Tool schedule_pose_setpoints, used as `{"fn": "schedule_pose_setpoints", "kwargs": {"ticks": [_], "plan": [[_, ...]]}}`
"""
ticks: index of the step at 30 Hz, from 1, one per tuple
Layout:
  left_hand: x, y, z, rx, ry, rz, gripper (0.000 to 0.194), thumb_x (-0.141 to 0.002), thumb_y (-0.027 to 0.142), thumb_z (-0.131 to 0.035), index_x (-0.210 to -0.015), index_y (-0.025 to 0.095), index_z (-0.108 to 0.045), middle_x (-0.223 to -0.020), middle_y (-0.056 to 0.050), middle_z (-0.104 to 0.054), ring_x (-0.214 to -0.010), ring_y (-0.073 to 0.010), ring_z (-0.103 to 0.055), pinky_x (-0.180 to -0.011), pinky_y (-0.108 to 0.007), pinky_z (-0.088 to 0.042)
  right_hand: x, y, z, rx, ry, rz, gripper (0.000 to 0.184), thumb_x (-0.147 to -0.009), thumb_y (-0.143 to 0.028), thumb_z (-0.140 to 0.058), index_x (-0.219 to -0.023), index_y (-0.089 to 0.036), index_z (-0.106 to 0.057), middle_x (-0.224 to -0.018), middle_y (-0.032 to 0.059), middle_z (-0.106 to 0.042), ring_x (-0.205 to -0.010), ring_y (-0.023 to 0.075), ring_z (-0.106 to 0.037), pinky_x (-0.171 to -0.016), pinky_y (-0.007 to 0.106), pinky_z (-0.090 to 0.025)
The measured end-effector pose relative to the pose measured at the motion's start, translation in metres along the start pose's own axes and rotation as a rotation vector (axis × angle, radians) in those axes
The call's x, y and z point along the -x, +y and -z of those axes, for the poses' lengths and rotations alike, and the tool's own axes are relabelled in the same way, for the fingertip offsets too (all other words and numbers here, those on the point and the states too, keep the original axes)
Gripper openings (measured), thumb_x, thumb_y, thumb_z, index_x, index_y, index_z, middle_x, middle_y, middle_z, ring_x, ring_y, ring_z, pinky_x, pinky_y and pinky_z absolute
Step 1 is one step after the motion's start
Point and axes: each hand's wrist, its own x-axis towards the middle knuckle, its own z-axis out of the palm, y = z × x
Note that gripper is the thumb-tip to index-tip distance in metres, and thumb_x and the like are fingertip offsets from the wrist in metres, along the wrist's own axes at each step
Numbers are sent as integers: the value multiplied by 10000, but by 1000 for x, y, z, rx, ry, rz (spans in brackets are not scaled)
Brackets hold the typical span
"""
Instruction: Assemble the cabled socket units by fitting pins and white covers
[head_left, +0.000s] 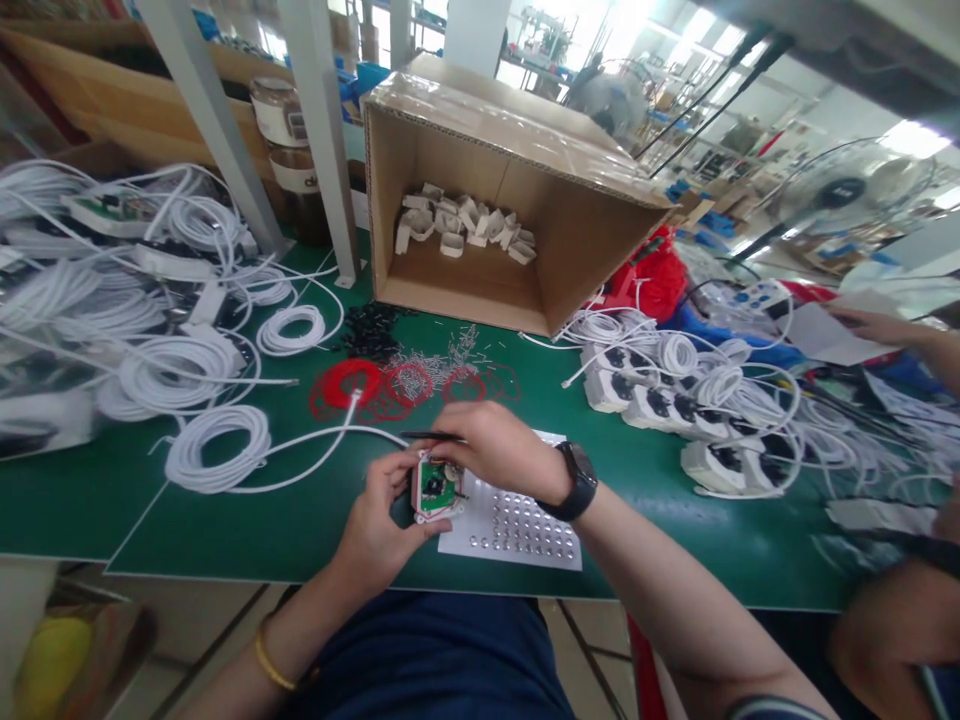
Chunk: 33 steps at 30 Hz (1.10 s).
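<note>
My left hand [379, 515] grips a small white housing with a green circuit board [435, 487] in it, a red line along its rim. From the housing's far side a white cable [330, 432] leads left to a coil on the bench. My right hand [491, 450] is closed above the housing's upper edge, with a thin black tool [431, 435] held in its fingers; the tool's tip and exact kind are unclear. Under the right wrist lies a white sheet with rows of small round shiny pieces [525, 530].
Red rings [349, 388], loose screws [420, 372] and small black parts [370, 330] lie beyond my hands. An open carton [517, 270] holds white housings. Coiled cables [217, 450] crowd the left; cabled units [637, 400] stand right. Another person's hand [877, 325] shows far right.
</note>
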Motion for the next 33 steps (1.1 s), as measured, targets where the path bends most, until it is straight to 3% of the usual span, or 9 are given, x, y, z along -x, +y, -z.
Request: {"fn": "schedule_pose_setpoints", "kwargs": {"ticks": [8, 13, 23, 28, 30, 33], "plan": [[-1, 0, -1, -40, -17, -4, 613, -584, 223, -810, -1063, 197, -428, -1172, -123, -590, -1082, -257, -611, -949, -450, -495, -10, -8, 9, 118, -140, -110, 138, -840, -288, -612, -763, -177, -641, -725, 14, -623, -651, 113, -511, -536, 246, -220], [0, -2, 0, -44, -30, -57, 719, -604, 233, -804, -1202, 212, -407, -1264, -135, -547, -1141, -262, -573, -980, -448, -473, -12, -12, 10, 132, -150, -191, 122, -830, -254, -585, -774, -168, -649, -736, 29, -644, -641, 119, -516, -520, 248, -206], [1, -9, 4, -151, -77, -128, 718, -667, 250, -766, -1280, 235, -393, -1305, -121, -518, -1160, -254, -556, -975, -431, -484, -14, -11, 12, 99, -179, -203, 114, -816, -238, -592, -751, -170, -656, -685, 19, -612, -605, 104, -471, -520, 241, -214], [1, -8, 7, -240, -96, -170, 604, -703, 238, -738, -1234, 258, -453, -1327, -92, -513, -1221, -262, -505, -1004, -445, -460, -16, -9, 12, 149, -160, -295, 173, -809, -320, -617, -742, -165, -655, -697, 34, -612, -599, 113, -466, -501, 250, -193], [2, -5, 8, -232, -94, -176, 586, -702, 229, -739, -1219, 255, -465, -1331, -90, -510, -1222, -263, -504, -1000, -439, -467, -14, -5, 14, 121, -163, -268, 183, -805, -320, -629, -717, -160, -643, -686, 31, -608, -611, 114, -477, -506, 247, -204], [3, -2, 7, -147, -92, -174, 601, -688, 207, -751, -1212, 245, -460, -1335, -101, -503, -1224, -264, -502, -975, -415, -491, -6, 3, 16, -20, -174, -171, 94, -807, -186, -609, -720, -156, -628, -696, 11, -610, -655, 108, -516, -553, 225, -275]]}}
